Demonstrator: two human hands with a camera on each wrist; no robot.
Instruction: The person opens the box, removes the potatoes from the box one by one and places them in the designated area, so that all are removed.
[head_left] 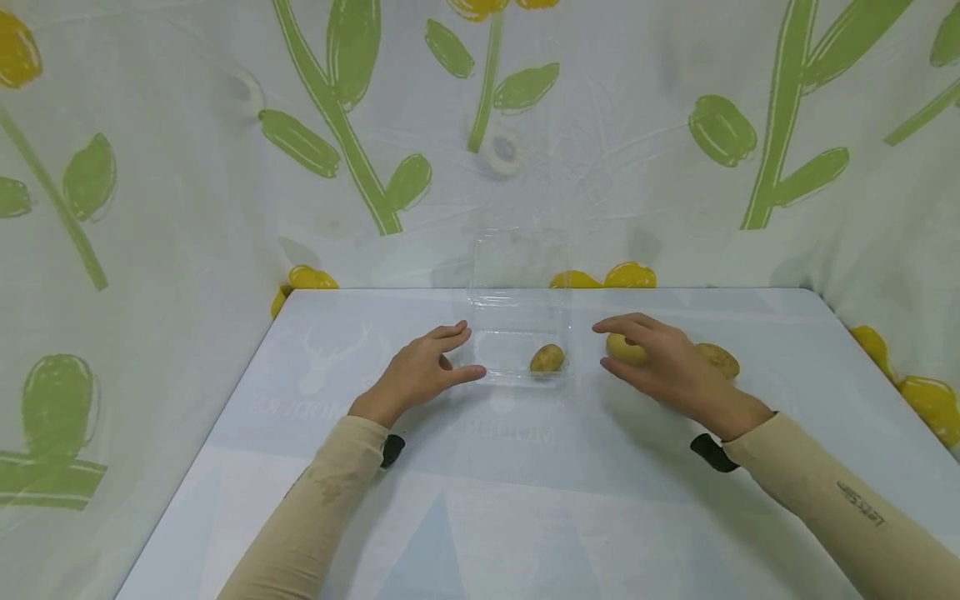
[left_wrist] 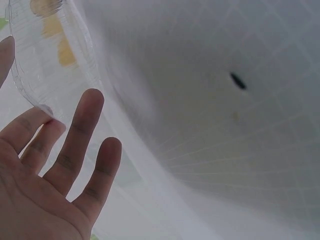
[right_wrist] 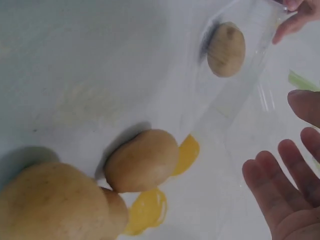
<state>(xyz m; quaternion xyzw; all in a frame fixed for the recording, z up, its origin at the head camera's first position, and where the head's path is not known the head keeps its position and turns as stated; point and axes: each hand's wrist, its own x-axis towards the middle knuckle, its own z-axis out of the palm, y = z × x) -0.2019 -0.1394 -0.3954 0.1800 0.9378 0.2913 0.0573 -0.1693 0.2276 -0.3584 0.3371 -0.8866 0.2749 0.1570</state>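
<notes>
A clear plastic clamshell box (head_left: 495,377) stands with its lid (head_left: 520,262) raised at the back. One potato (head_left: 547,358) lies inside, toward its right end. My left hand (head_left: 423,371) is at the box's left end, thumb near the front corner; in the left wrist view its fingertips (left_wrist: 52,125) touch the box's rim. My right hand (head_left: 660,367) is held over the table to the right of the box, fingers spread and holding nothing. Below it are a pale potato (head_left: 621,348) and a browner potato (head_left: 720,360). In the right wrist view another potato (right_wrist: 118,211) is partly hidden behind a large one (right_wrist: 55,205).
The white table (head_left: 480,467) carries faint printed patterns. A cloth with green leaves and yellow flowers (head_left: 600,167) hangs behind the table and at both sides. Dark wrist-worn devices (head_left: 712,452) show under both sleeves.
</notes>
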